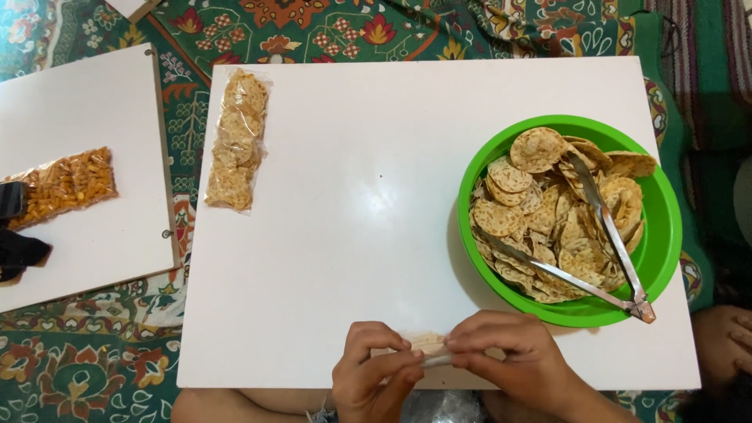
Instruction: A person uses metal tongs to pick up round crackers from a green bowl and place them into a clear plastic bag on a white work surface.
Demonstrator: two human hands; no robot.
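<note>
We are pinching a thin, crinkly little bag [427, 345] of crackers by its ends with our left hand [374, 372] and right hand [509, 356], gently, since the crackers probably snap easily.

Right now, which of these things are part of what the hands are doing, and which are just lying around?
In use:
left hand
right hand
small clear bag
green bowl of crackers
metal tongs
filled cracker bag

Lying about:
orange snack bag
side board
patterned cloth

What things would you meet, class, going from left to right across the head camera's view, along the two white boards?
Bag of orange snacks → sealed bag of pale round crackers → left hand → right hand → green bowl of crackers with metal tongs.
</note>
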